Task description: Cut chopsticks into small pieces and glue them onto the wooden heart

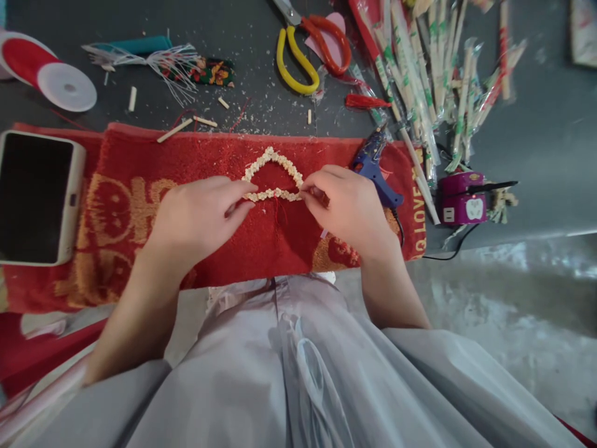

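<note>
A loop of small cream-coloured beads or chips (290,168), strung like a bracelet, lies over the red towel (233,249) in a rounded triangle with its peak at the far side. My left hand (198,214) pinches the loop's left corner between thumb and fingertips. At the right corner, my right hand (347,202) pinches it the same way. From the middle of the near side hangs a thin red thread (280,214), its loose ends resting on the towel. The exact spots under my fingertips are hidden.
Just right of my right hand lies a blue glue gun (377,174). Scissors (298,59) with yellow and orange handles, a red tassel (367,101) and wrapped sticks (433,68) lie beyond. A purple power socket (461,199), a phone (37,199) and a ribbon spool (68,86) flank the towel.
</note>
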The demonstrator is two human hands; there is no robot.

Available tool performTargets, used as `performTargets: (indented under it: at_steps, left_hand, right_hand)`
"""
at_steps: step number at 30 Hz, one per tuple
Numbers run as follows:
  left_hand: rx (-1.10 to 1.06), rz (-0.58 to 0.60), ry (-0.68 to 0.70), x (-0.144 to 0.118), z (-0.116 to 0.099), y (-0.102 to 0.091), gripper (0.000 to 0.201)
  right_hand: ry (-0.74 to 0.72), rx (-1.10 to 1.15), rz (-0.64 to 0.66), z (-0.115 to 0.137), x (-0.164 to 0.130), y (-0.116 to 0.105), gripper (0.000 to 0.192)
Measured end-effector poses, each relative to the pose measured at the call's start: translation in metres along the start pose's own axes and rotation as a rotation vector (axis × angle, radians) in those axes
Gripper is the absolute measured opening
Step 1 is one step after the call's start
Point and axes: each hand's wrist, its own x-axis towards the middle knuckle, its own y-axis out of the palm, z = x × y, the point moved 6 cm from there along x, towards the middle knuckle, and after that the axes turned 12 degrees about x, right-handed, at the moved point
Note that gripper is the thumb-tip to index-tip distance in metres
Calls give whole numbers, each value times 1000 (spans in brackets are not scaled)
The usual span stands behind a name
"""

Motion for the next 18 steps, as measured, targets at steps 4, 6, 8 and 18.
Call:
performTargets:
  at_steps: [4,6,8,18]
  left_hand:
    - [-68,-19,45,5,-11,13,35]
    - [-79,-24,57,7,-13,17,34]
    - [-66,-26,73,9,-15,20,35]
    - [-38,-97,27,11,-17,18,34]
  right_hand:
    - [5,30,-29,2,-8,1,14]
    - [9,44,-40,3,-12,0,14]
    - [16,48,-56,3,-16,-2,14]
    - [45,64,-113,-9,-31,-3,13]
